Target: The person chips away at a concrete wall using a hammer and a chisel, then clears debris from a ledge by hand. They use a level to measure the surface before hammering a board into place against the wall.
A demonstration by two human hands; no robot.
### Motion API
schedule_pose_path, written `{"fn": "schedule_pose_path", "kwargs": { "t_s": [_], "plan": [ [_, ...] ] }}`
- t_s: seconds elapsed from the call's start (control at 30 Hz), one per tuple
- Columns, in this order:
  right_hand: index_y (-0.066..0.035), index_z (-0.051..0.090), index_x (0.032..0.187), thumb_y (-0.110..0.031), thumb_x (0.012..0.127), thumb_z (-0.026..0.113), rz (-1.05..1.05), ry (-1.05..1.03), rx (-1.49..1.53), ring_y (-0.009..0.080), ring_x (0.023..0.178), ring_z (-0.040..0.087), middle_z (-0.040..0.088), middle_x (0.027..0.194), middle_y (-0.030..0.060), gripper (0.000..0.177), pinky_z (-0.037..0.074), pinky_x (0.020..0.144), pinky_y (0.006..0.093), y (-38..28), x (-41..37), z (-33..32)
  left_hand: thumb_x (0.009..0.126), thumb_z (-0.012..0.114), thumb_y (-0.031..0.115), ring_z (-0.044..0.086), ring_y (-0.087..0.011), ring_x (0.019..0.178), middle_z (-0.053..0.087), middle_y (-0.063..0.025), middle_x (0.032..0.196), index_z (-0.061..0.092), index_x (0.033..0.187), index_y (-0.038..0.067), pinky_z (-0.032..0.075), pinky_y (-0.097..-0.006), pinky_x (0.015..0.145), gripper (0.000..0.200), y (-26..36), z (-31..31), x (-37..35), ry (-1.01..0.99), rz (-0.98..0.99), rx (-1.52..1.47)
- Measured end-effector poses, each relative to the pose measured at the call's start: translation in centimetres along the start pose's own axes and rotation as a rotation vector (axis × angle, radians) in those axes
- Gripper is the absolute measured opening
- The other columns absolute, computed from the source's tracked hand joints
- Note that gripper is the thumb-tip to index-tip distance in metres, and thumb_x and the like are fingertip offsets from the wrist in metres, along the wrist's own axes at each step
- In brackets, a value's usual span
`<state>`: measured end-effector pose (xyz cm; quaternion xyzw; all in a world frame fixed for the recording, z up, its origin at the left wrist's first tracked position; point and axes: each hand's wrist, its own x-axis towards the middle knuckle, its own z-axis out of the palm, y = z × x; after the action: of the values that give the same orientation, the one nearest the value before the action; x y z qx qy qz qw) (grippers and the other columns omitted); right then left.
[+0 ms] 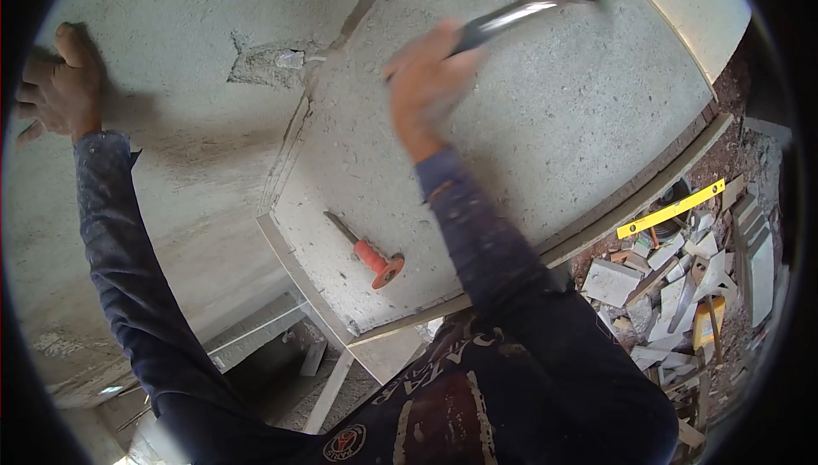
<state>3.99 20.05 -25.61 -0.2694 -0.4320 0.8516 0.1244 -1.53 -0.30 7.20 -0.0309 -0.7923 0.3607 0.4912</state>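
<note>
My right hand (429, 86) is wrapped round the dark grip of a hammer (515, 17). Its shiny shaft points up and right, and the head is smeared by motion. Against the plastered wall (170, 5) at the far left, my left hand (61, 86) lies with fingers apart, holding nothing. A chisel (372, 257) with a red hand guard rests on the rough concrete slab (528, 150), below my right forearm. A chipped hollow (271, 63) in the wall, with a pale fragment in it, lies between my two hands.
Down at the right, a yellow spirit level (673, 208) lies over a heap of broken tile and rubble (613, 282). A yellow container (708, 322) stands among the debris. The slab's edge (635, 192) curves along the right. Pale tiles (703, 5) border the top right.
</note>
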Motion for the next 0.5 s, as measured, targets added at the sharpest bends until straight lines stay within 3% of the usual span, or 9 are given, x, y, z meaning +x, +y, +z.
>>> {"fn": "schedule_pose_path", "kwargs": {
  "t_s": [0.03, 0.1, 0.2, 0.27, 0.33, 0.37, 0.43, 0.5],
  "plan": [
    [0.000, 0.052, 0.094, -0.030, 0.099, 0.055, -0.163, 0.066, -0.310, 0.0129, 0.054, 0.055, 0.056, 0.071, 0.0062, 0.031, 0.046, 0.042, 0.0305, 4.2, -2.9, 0.3, 0.083, 0.038, 0.083, 0.008, -0.0485, 0.146, 0.021, -0.0286, 0.155, 0.031, 0.149, 0.011, 0.003, -0.0820, 0.103, 0.098, -0.4, 0.0, 0.1, -0.042, 0.004, 0.048],
    [0.003, 0.053, 0.102, -0.031, 0.098, 0.057, 0.726, -0.827, -0.519, 0.0144, 0.059, 0.056, 0.056, 0.075, 0.0079, 0.034, 0.048, 0.044, 0.0321, 2.9, -5.2, -2.3, 0.083, 0.037, 0.084, 0.008, -0.0484, 0.146, 0.021, -0.0282, 0.155, 0.031, 0.149, 0.011, 0.003, -0.0824, 0.103, 0.099, 0.8, -0.8, 0.2, -0.034, 0.009, 0.036],
    [0.005, 0.052, 0.096, -0.031, 0.100, 0.054, 0.902, -0.731, -0.312, 0.0193, 0.049, 0.057, 0.053, 0.065, 0.0044, 0.036, 0.047, 0.042, 0.0353, -1.5, -3.1, -3.7, 0.083, 0.035, 0.084, 0.008, -0.0484, 0.146, 0.022, -0.0275, 0.155, 0.030, 0.149, 0.011, 0.004, -0.0827, 0.102, 0.099, 0.5, -0.7, 0.4, -0.017, 0.015, 0.028],
    [-0.007, 0.050, 0.091, -0.030, 0.099, 0.058, 0.811, -0.551, -0.037, 0.0113, 0.047, 0.048, 0.051, 0.065, 0.0022, 0.026, 0.045, 0.041, 0.0306, -4.4, -0.5, -3.7, 0.083, 0.035, 0.084, 0.010, -0.0486, 0.146, 0.023, -0.0271, 0.155, 0.029, 0.150, 0.011, 0.004, -0.0826, 0.102, 0.099, 0.9, -0.4, 0.2, -0.016, 0.025, 0.017],
    [-0.011, 0.044, 0.085, -0.028, 0.101, 0.056, 0.470, -0.421, 0.129, 0.0106, 0.043, 0.046, 0.048, 0.061, 0.0010, 0.027, 0.043, 0.039, 0.0277, -6.4, 2.6, -3.1, 0.085, 0.039, 0.079, 0.010, -0.0481, 0.146, 0.023, -0.0264, 0.156, 0.023, 0.153, 0.009, -0.002, -0.0809, 0.103, 0.099, 1.7, -0.9, 0.1, 0.011, 0.006, -0.058],
    [-0.011, 0.044, 0.085, -0.028, 0.101, 0.056, 0.473, -0.419, 0.133, 0.0106, 0.043, 0.046, 0.048, 0.061, 0.0010, 0.027, 0.043, 0.039, 0.0277, -6.2, 3.6, -2.3, 0.085, 0.039, 0.079, 0.010, -0.0481, 0.146, 0.023, -0.0264, 0.156, 0.023, 0.153, 0.009, -0.002, -0.0809, 0.103, 0.099, 1.8, -0.8, 0.1, 0.010, 0.010, -0.057],
    [-0.012, 0.042, 0.085, -0.031, 0.101, 0.055, 0.147, -0.059, 0.409, 0.0129, 0.043, 0.050, 0.050, 0.060, 0.0026, 0.028, 0.044, 0.040, 0.0281, -5.8, 5.0, -1.2, 0.084, 0.039, 0.080, 0.010, -0.0484, 0.146, 0.022, -0.0276, 0.156, 0.023, 0.153, 0.009, -0.003, -0.0805, 0.104, 0.100, 1.8, -0.7, 0.0, 0.018, -0.005, -0.068],
    [-0.006, 0.047, 0.095, -0.034, 0.099, 0.056, 0.052, 0.076, 0.229, 0.0154, 0.044, 0.052, 0.051, 0.061, 0.0035, 0.030, 0.046, 0.041, 0.0320, -1.0, 0.4, 0.4, 0.085, 0.038, 0.080, 0.012, -0.0495, 0.145, 0.021, -0.0282, 0.156, 0.023, 0.153, 0.011, 0.003, -0.0806, 0.104, 0.099, 0.0, 0.1, 0.1, -0.010, 0.005, 0.020]
  ]
}}
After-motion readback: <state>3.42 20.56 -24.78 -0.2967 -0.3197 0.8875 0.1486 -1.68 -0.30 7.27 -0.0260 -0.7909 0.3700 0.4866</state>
